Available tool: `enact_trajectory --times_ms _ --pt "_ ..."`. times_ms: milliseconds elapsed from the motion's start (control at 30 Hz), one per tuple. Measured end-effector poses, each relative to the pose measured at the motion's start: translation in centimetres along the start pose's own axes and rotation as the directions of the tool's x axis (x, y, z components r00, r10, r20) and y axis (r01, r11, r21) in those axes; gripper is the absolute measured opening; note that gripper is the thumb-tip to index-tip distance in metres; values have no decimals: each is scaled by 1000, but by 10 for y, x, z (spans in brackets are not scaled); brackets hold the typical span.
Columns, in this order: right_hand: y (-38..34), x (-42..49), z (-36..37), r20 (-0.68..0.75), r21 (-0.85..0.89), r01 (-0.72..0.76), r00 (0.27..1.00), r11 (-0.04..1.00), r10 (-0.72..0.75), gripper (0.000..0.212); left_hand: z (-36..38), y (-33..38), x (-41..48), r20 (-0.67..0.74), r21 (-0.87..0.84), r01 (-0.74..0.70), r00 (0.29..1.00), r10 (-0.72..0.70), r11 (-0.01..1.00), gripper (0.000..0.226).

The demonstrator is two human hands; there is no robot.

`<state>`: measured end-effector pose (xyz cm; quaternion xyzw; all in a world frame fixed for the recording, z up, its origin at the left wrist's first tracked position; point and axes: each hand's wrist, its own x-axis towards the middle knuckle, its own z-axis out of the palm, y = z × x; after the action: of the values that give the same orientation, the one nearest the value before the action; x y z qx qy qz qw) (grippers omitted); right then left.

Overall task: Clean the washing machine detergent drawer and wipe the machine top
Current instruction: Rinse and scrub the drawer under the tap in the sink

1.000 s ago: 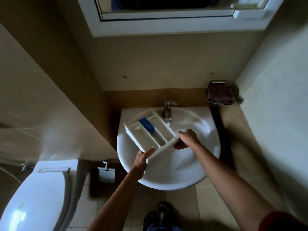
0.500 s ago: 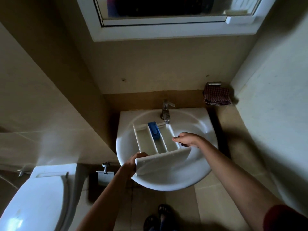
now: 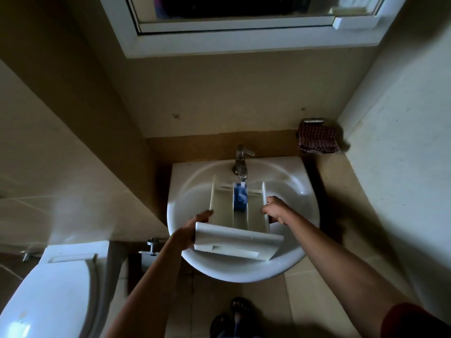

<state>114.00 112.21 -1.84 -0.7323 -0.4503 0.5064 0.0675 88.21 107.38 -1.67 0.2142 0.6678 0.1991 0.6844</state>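
View from above of a small bathroom, dim and beige-tiled. A person stands at a white sink (image 3: 301, 203) and holds a white washing machine detergent drawer (image 3: 220, 211) over the bowl with both hands. The drawer lies lengthways, its far end under the tap (image 3: 240, 161) and its wide front panel (image 3: 238, 242) nearest the viewer, tipped up over the near rim.

The left hand (image 3: 195, 228) grips the near left corner where the side wall meets the front panel, thumb on top and the other fingers hidden behind the panel. The right hand (image 3: 275, 209) grips the right side wall, fingers curled over its edge. A blue insert (image 3: 240, 200) sits in the narrow middle compartment, right below the spout; what looks like a thin stream of water falls on it, though that spot is blurred.

A dark checked cloth (image 3: 317, 140) hangs on the far wall to the right of the sink, well apart from the hands. A toilet (image 3: 48, 289) stands at the near left.

The step in hand appears to be rinsing the drawer – the first half of the task. The next move probably calls for shifting or tilting the drawer so water reaches the two side compartments, with one hand holding it firmly if the other lets go to rub off residue – wet plastic may slip
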Motion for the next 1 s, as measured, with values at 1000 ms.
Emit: enact_trajectory --times_ms 1000 --pt "-8 -28 15 304 353 -371 914 859 269 38 65 21 -56 -570 -290 -73 814 -111 954 81"
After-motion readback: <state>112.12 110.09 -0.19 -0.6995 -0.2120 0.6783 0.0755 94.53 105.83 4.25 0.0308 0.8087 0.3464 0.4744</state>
